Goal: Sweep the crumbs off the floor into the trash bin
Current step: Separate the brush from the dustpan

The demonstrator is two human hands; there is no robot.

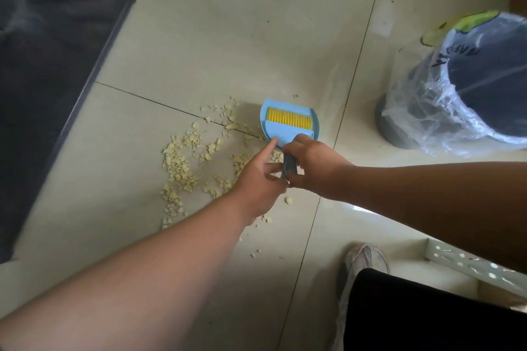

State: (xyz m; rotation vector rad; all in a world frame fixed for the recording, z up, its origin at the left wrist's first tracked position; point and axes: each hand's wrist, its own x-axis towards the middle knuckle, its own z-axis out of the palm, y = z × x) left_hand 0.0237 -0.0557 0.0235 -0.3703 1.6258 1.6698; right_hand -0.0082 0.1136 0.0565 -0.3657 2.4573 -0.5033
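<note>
Pale glossy floor tiles [216, 23] fill the frame, crossed by dark grout lines. At centre, the right hand [313, 164] is closed around the dark handle [288, 166] that sticks out from the dustpan [285, 118], gripping it from the right side. The left hand [258, 179] comes in from the lower left, loosely open, its forefinger stretched out to touch the pan's near-left rim while the other fingers curl toward the same handle; whether they actually pinch it I cannot tell. My reading is that one hand steadies the pan so the other can pull the brush [288, 117] free, since the yellow-bristled brush sits nested inside the blue pan and both tools seem to share one handle line.

Outward from the hands, the crumbs [182, 165] lie scattered in a loose patch just left of the pan and under the left wrist, none yet in the pan. Well apart at the right edge stands the trash bin [467, 94], lined with a clear bag, mouth open. A dark mat [42, 94] covers the upper left, and a shoe [362, 259] shows at lower right
</note>
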